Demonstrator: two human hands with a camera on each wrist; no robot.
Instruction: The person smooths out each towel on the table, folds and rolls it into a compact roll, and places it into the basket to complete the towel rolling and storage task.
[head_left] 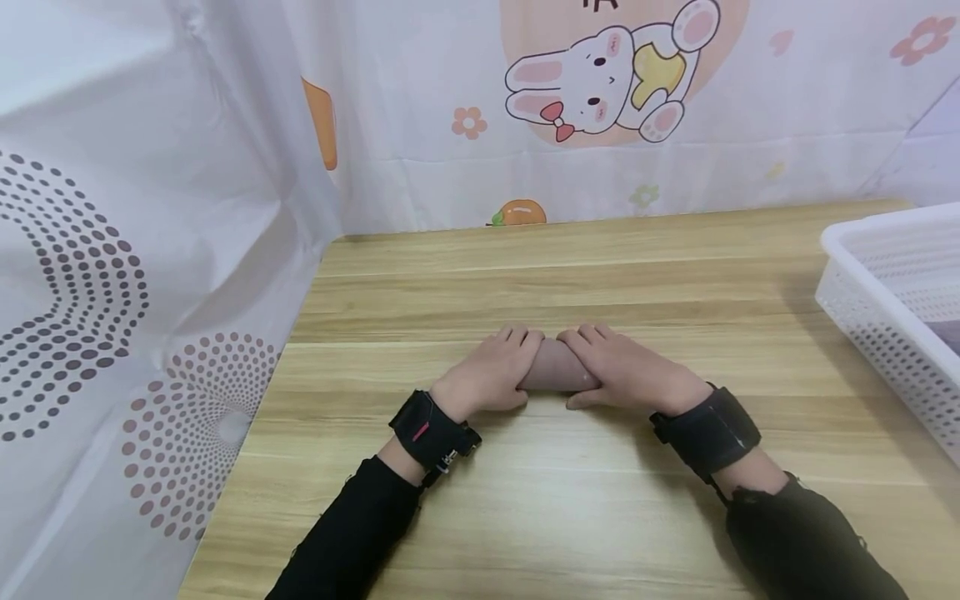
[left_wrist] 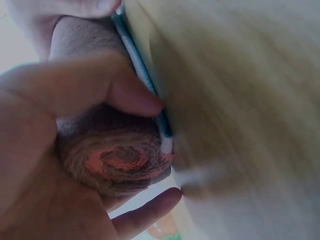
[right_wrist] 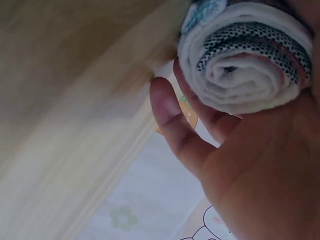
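Note:
A greyish-brown rolled towel [head_left: 556,367] lies crosswise at the middle of the table. My left hand [head_left: 491,373] grips its left end, fingers over the top and thumb on the near side. The other end is held by my right hand [head_left: 633,367] in much the same way. In the left wrist view, the brown spiral end of the towel [left_wrist: 115,160] has a coral centre, and a teal-and-white edge runs beside the thumb, close to the tabletop. A white spiral with a black-and-white checked layer shows at the towel's other end [right_wrist: 255,75] in the right wrist view.
The wood-grain table [head_left: 525,517] extends around both hands. At the right stands a white perforated basket [head_left: 877,308] with a grey item [head_left: 948,333] inside. A printed curtain [head_left: 420,108] hangs along the back, and a dotted white sheet [head_left: 202,275] covers the left side.

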